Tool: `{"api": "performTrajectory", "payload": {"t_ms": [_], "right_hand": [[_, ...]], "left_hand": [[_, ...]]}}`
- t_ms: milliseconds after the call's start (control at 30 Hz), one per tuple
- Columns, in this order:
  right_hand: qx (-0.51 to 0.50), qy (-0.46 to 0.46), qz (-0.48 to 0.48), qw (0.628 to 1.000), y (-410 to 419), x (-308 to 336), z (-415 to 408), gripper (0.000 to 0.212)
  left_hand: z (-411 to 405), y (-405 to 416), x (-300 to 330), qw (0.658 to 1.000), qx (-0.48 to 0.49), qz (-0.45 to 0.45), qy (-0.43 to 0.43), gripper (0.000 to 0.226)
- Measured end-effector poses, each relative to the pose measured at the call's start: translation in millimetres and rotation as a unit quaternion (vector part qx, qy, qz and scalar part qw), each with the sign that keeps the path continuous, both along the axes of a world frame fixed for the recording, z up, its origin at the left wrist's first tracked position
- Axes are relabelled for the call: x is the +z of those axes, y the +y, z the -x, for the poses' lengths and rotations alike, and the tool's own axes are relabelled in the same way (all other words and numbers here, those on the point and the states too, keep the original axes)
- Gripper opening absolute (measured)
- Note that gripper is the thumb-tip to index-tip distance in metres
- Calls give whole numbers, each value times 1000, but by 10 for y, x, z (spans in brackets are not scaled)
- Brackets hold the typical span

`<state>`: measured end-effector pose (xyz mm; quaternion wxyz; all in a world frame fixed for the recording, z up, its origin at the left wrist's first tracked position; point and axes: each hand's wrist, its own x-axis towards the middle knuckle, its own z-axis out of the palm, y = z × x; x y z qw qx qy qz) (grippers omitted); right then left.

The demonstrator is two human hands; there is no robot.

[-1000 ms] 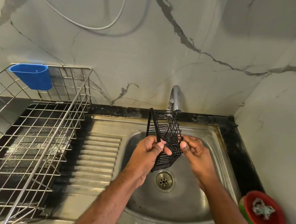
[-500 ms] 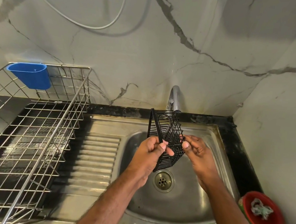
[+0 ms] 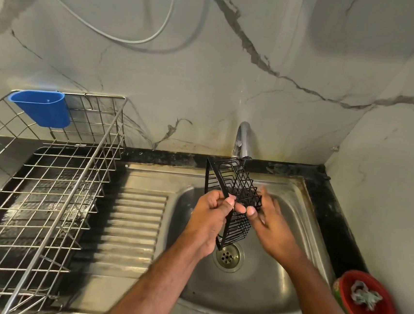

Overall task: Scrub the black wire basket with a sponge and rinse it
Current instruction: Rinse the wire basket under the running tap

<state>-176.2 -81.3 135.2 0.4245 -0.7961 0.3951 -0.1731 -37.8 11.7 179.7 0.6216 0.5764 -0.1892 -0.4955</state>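
Black wire basket [image 3: 232,197] is held tilted above the sink [image 3: 251,287] drain, below the tap [image 3: 243,140]. Left hand [image 3: 210,215] grips its frame; right hand [image 3: 268,221] rests spread fingers against its side.

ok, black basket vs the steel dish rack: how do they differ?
The black basket is small and dark; the dish rack is large and bare silver metal. The basket is held tilted over the sink, the left hand gripping its frame and the right hand against its side; the rack sits level on the counter, untouched. The rack carries a blue cup on its rim; the basket looks empty. Both are open wire grids.
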Motion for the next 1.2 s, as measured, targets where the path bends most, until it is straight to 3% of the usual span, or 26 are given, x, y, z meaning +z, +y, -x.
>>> {"api": "performTrajectory", "payload": {"t_ms": [133, 300, 433, 567, 633, 733, 867, 967, 1067, 1200], "right_hand": [[-2, 44, 51, 998, 114, 46, 1, 120], [-43, 34, 62, 997, 208, -80, -159, 139], [-76, -3, 75, 994, 155, -112, -216, 132], [-109, -62, 82, 989, 57, -70, -231, 118], [-110, -81, 100, 986, -19, -71, -204, 112], [-97, -48, 91, 990, -98, -11, -146, 116], [-84, -35, 46, 995, -141, 54, -71, 113], [-79, -39, 17, 996, -189, 97, -17, 107], [-59, -87, -26, 994, -235, 175, -1, 102], [-20, -118, -100, 988, -337, 211, 43, 99]], "left_hand": [[-7, -64, -48, 1000, -11, -11, -3, 5], [35, -151, -49, 998, -49, -27, 9, 11], [49, -172, -3, 998, -65, -17, -15, 25], [29, -187, 1, 997, -45, -10, -57, 12], [-10, -185, -10, 996, -28, -15, -85, 19], [-156, -177, -64, 990, 7, -40, -139, 24], [-409, -220, -179, 971, 107, -71, -203, 10], [-605, -290, -269, 946, 85, -113, -292, 43], [-697, -365, -387, 962, 0, -106, -250, 61], [-729, -431, -480, 959, 11, -104, -264, 33]]}}
